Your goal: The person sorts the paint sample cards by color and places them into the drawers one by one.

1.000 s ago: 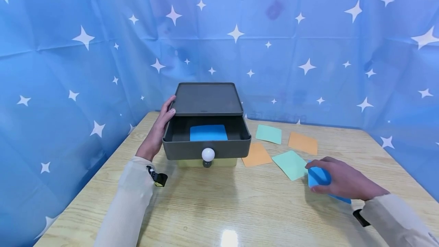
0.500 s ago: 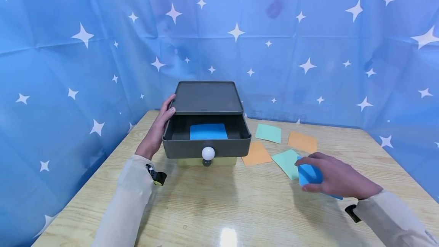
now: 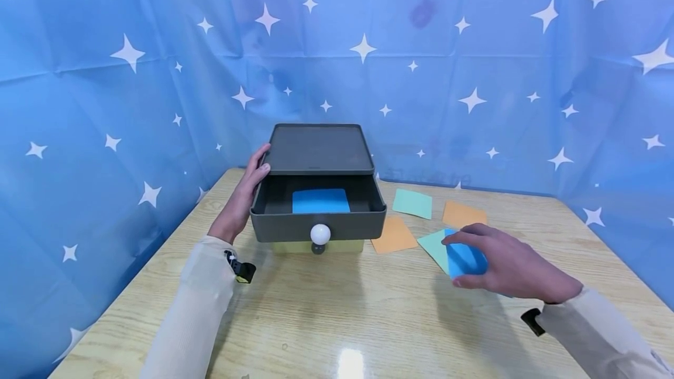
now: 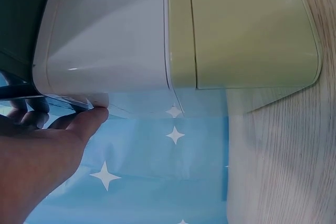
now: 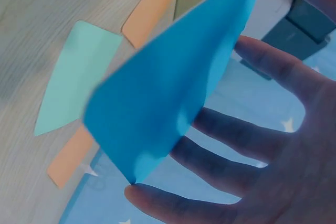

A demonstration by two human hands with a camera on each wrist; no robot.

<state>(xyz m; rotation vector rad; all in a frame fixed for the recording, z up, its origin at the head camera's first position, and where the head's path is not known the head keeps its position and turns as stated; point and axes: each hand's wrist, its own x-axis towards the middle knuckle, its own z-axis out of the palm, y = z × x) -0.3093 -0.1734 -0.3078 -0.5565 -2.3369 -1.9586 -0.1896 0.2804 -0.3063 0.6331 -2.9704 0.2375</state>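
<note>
My right hand (image 3: 508, 265) holds a blue paper card (image 3: 466, 259) by its edges, thumb on one side and spread fingertips on the other. The card bows slightly in the right wrist view and, in the head view, overlaps a green card (image 3: 434, 249). My left hand (image 3: 239, 200) rests on the left side of a small drawer box with a dark grey top (image 3: 318, 148); its thumb touches the box's side in the left wrist view. The dark drawer (image 3: 284, 228) is pulled out, with a white round knob (image 3: 320, 234) in front. Another blue card (image 3: 321, 201) lies inside.
Right of the box, an orange card (image 3: 394, 235), a second green card (image 3: 413, 203) and another orange card (image 3: 464, 213) lie on the wooden table (image 3: 316, 320). Below the drawer shows the box's yellow-green lower part (image 4: 252, 30). A blue curtain (image 3: 337, 86) with white stars hangs behind.
My right hand has moved left and slightly farther from me with the blue card, which now covers much of the green card. The left hand has stayed at the box.
</note>
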